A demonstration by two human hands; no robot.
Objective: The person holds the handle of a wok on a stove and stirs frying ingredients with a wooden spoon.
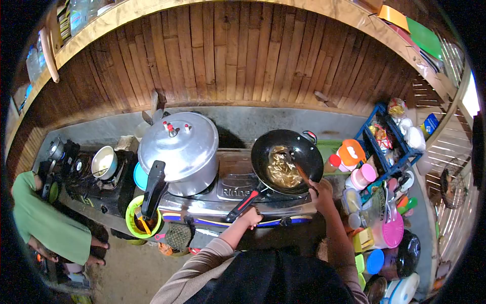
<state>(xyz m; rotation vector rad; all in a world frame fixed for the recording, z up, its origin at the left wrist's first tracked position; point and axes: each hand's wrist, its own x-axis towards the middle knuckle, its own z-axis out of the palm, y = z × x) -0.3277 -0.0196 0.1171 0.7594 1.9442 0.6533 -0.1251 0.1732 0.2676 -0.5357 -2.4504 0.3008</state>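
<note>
A black wok (260,152) sits on the right burner of the stove (235,187), with golden-brown oily food (282,167) inside. My right hand (322,191) is at the wok's right edge, closed around the brown handle of a spatula (302,174) that reaches into the food. My left hand (250,218) is closed at the stove's front edge, just right of the end of the wok's black and red handle (244,203). What its fingers hold, if anything, is hidden.
A large pressure cooker (179,147) fills the left burner, its black handle jutting forward. At left are a green bowl (135,223), a second stove with a white pot (104,162), and a person in green (45,218). Containers and a blue rack (377,137) crowd the right.
</note>
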